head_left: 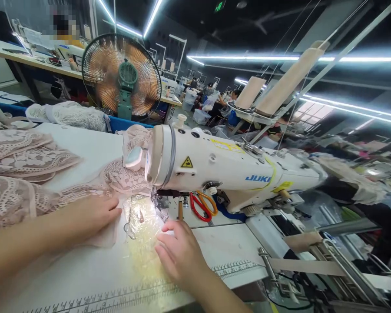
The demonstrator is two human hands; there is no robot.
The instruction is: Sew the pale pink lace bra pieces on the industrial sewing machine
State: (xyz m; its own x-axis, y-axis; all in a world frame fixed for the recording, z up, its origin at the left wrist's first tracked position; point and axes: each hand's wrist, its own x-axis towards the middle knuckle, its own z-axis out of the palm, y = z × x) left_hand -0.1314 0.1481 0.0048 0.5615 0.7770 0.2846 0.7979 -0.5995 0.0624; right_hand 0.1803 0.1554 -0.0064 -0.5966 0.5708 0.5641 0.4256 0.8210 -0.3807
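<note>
A white JUKI sewing machine (215,163) stands across the middle, its lit needle area above the white table. My left hand (99,215) lies flat with fingers stretched over pale pink lace fabric (125,178), which runs back beneath the machine's head. In front of the needle area is my right hand (182,252), fingers loosely curved and apart, with no object visible in them. It is over a clear, yellowish taped patch (143,243) of the table. Just beyond its fingers stands a small wooden-handled tool (180,210). Red and orange-handled scissors (203,206) lie under the machine arm.
More lace pieces (26,161) are spread at the left. White lace (74,115) lies behind the table, before a large fan (122,76). A measuring tape (117,295) runs along the front edge. Thread cones (285,82) stand behind the machine; a fabric-band feeder (313,265) is at right.
</note>
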